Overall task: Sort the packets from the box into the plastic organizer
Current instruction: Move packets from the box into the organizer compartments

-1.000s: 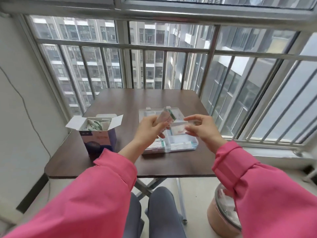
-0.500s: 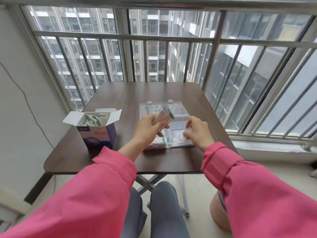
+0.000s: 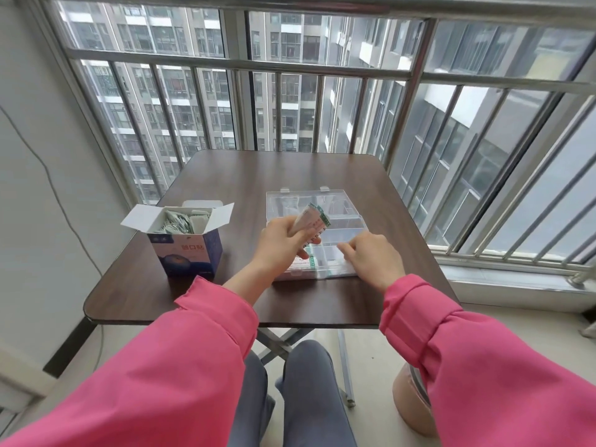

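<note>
A blue and white cardboard box [image 3: 187,250] stands open on the left of the dark table, with several packets [image 3: 180,221] inside. The clear plastic organizer [image 3: 338,204] lies open to its right. My left hand [image 3: 280,243] grips a small stack of white packets with green edges [image 3: 312,221] above the organizer's near left part. My right hand [image 3: 371,259] is down in a near compartment with its fingers curled; what they hold is hidden. More packets [image 3: 306,262] lie in the near left compartment.
The dark brown table [image 3: 242,175] stands against a barred window [image 3: 290,108]. A white wall is on the left. A pinkish bin [image 3: 412,404] sits on the floor at the right, beside my knees.
My right hand has dropped from above the organizer into a near compartment. My left hand has kept the stack of packets up in about the same place.
</note>
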A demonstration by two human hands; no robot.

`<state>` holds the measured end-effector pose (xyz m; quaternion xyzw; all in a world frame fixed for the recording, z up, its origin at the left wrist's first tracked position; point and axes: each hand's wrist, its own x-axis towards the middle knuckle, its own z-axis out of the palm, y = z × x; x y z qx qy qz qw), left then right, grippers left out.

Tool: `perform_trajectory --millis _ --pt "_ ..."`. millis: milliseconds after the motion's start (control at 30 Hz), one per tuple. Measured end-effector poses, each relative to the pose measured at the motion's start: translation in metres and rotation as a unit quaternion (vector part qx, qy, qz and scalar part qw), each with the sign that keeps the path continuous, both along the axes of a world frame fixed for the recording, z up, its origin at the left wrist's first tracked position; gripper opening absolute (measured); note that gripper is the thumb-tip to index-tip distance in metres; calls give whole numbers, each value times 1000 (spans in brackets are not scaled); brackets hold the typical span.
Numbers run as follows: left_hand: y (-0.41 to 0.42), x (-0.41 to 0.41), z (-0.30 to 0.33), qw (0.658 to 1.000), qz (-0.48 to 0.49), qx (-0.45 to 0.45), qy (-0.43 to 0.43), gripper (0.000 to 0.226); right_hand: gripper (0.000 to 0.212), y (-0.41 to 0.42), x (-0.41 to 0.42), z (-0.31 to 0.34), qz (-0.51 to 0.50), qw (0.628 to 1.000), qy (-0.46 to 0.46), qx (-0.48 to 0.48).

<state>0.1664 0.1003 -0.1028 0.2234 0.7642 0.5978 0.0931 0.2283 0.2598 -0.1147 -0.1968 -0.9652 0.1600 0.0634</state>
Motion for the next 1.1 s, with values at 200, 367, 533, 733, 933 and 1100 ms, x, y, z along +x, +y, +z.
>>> perform_trajectory --millis 200,367,533,733,933,1100 --pt "0 0 1 1000 -2 -1 3 8 69 -2 -1 -1 -7 999 -22 -43" --pt "0 2 3 1000 -3 -1 -1 8 71 -3 1 -1 10 999 -39 -29" --pt "-1 3 4 1000 -2 1 0 7 72 -5 4 -3 19 999 -29 -6" --pt "-1 5 7 1000 -4 0 -5 8 63 -14 18 3 2 999 -33 43" --pt "-3 9 10 999 -30 5 -33 7 52 -6 19 9 45 997 -61 -4" --pt "-5 13 13 995 -62 24 -75 5 47 0 18 26 48 992 40 -114"
